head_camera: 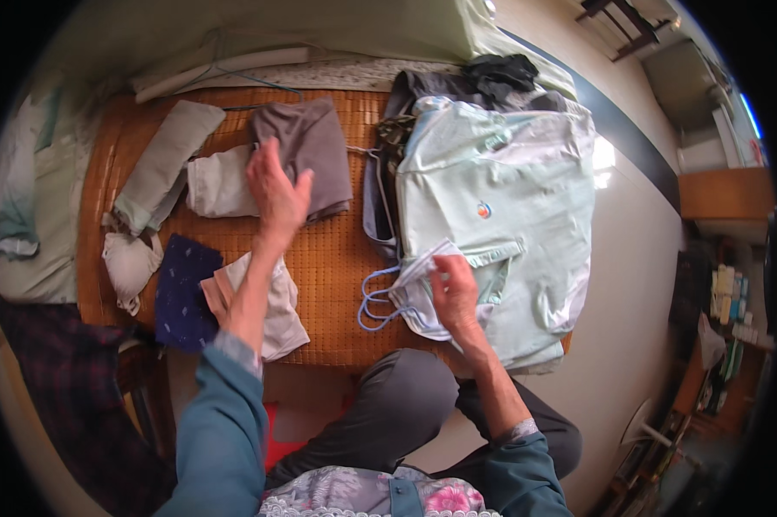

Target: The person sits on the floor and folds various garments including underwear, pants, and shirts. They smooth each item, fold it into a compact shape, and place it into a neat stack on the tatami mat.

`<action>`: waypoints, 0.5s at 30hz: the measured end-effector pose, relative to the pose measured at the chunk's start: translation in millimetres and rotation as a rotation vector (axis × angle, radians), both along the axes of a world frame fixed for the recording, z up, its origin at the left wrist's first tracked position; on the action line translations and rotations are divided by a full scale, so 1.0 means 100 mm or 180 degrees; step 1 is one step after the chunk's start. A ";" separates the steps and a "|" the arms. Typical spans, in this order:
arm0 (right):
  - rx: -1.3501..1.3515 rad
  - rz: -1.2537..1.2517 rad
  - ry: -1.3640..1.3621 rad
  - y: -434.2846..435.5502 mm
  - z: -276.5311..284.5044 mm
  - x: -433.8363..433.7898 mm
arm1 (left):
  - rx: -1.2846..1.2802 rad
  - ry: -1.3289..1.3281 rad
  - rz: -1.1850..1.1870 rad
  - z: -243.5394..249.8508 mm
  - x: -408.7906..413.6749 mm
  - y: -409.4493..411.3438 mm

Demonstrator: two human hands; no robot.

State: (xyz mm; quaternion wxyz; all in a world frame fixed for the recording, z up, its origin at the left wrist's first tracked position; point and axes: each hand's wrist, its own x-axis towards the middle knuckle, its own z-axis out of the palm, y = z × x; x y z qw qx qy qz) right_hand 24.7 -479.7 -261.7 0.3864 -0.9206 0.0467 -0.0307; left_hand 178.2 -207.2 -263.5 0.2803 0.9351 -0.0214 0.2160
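My left hand (280, 190) hovers, fingers apart, over a folded white cloth (223, 183) and a folded brown-grey garment (323, 155). At the right, my right hand (454, 289) has its fingers curled at a small white cloth with blue cords (420, 297); whether it grips the cloth is unclear. That cloth lies on a pale mint polo shirt (524, 194), spread flat over other clothes. Near my left forearm are a beige and peach garment (285, 316), a folded navy cloth (184, 291), a pale bra (128, 262) and a folded grey-green garment (172, 155).
A woven mat (336, 291) covers the surface under the clothes. A wire clothes hanger (259, 74) lies at its far edge. Dark clothes (501, 74) are heaped at the back right. Plaid dark fabric (71, 375) hangs at the left. Shelves with small items (727, 297) stand far right.
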 end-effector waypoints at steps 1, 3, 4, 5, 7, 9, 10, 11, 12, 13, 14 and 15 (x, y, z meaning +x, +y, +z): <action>0.0059 -0.0329 -0.0018 -0.11 -0.03 -0.02 | -0.0021 -0.0199 -0.0321 0.15 -0.25 -0.19; 0.0177 -0.0437 0.0046 -0.20 -0.16 -0.10 | -0.0656 0.0960 -0.1176 0.10 -0.71 -0.48; 0.0007 -0.0322 0.0075 -0.28 -0.23 -0.18 | -0.0779 0.1553 -0.1308 0.02 -0.92 -0.63; -0.0152 -0.0213 0.0115 -0.33 -0.27 -0.26 | -0.0874 0.2160 -0.1436 -0.11 -1.12 -0.74; -0.0288 -0.0451 0.0029 -0.29 -0.26 -0.27 | -0.0628 0.1430 -0.1479 -0.25 -1.44 -0.84; -0.0734 -0.0626 -0.0336 -0.28 -0.21 -0.28 | -0.0472 0.1462 -0.1357 -0.21 -1.54 -0.97; -0.0589 -0.0728 -0.0064 -0.31 -0.24 -0.27 | -0.0399 0.1478 -0.1295 -0.19 -1.58 -1.03; -0.0744 -0.0824 -0.0030 -0.32 -0.23 -0.29 | -0.0381 0.1389 -0.1305 -0.19 -1.64 -1.09; -0.0854 -0.0908 -0.0016 -0.24 -0.22 -0.26 | -0.0323 0.1282 -0.1290 -0.24 -1.65 -1.10; -0.0969 -0.1008 -0.0002 -0.18 -0.20 -0.23 | -0.0271 0.1169 -0.1290 -0.28 -1.65 -1.10; -0.1100 -0.0990 0.0065 -0.16 -0.21 -0.19 | -0.0433 0.1260 -0.1220 -0.32 -1.63 -1.09; -0.1138 -0.0966 0.0166 -0.13 -0.22 -0.15 | -0.0536 0.1263 -0.1211 -0.36 -1.62 -1.06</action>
